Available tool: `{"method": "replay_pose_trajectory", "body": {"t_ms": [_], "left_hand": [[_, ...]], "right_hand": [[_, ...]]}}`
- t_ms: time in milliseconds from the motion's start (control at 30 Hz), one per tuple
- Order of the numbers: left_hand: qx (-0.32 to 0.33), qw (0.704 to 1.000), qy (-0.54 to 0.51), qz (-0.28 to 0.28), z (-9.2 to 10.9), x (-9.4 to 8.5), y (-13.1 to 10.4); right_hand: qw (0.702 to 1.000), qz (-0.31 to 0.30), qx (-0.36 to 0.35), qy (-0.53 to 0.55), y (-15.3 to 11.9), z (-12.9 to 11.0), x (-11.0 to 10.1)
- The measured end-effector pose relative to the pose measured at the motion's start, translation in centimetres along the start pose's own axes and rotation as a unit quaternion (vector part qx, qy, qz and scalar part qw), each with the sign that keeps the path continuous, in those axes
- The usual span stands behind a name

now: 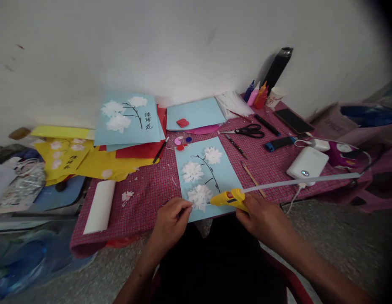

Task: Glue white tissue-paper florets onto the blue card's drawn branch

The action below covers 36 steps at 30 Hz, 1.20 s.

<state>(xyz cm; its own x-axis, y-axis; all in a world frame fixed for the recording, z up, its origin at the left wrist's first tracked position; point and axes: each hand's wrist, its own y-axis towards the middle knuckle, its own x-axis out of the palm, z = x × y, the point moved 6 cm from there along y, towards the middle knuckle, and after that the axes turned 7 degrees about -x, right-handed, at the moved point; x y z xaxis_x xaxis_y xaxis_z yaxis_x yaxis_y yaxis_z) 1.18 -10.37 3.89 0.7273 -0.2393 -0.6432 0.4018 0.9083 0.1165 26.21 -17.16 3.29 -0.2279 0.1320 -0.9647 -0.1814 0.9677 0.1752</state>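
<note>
My right hand [257, 213] is wrapped round a yellow hot glue gun [229, 197]. A long translucent glue stick [300, 181] sticks out of its back end. The gun's nozzle touches or nearly touches the lowest white paper flower [200, 196] on a light blue sheet [229, 169]. At that flower's left edge, the thumb and fingers of my left hand [172, 220] are pinched together; what they hold, if anything, is too small to make out. Two more white flowers [192, 171] and a drawn dark branch [210, 169] are on the sheet.
A finished-looking blue flower card [128, 135] lies on stacked paper at back left. Scissors [246, 131], pens and a pencil [253, 179] lie right of the sheet. A white power bank [308, 164] with cables sits at the right edge, a white paper roll [100, 207] at front left.
</note>
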Motion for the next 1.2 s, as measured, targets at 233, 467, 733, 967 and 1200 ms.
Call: {"method": "replay_pose_trajectory", "body": {"t_ms": [233,467,733,967,1200], "left_hand": [[0.015,1.0,-0.009,0.005,0.3,0.1,0.0],[0.027,1.0,0.001,0.004,0.5,0.5,-0.2],[0.034,0.999,0.001,0.004,0.7,0.9,-0.1],[0.046,0.999,0.009,0.011,1.5,1.1,0.2],[0.046,0.999,0.012,0.008,1.2,1.2,0.2]], "right_hand": [[1.0,-0.005,-0.011,-0.001,-0.1,-0.2,0.0],[1.0,-0.011,-0.01,0.0,-0.2,-0.1,0.2],[1.0,0.005,-0.014,-0.003,-0.4,0.0,-0.2],[1.0,0.009,-0.016,0.015,-0.2,0.1,0.0],[1.0,0.014,-0.017,0.012,-0.8,0.0,-0.4]]}}
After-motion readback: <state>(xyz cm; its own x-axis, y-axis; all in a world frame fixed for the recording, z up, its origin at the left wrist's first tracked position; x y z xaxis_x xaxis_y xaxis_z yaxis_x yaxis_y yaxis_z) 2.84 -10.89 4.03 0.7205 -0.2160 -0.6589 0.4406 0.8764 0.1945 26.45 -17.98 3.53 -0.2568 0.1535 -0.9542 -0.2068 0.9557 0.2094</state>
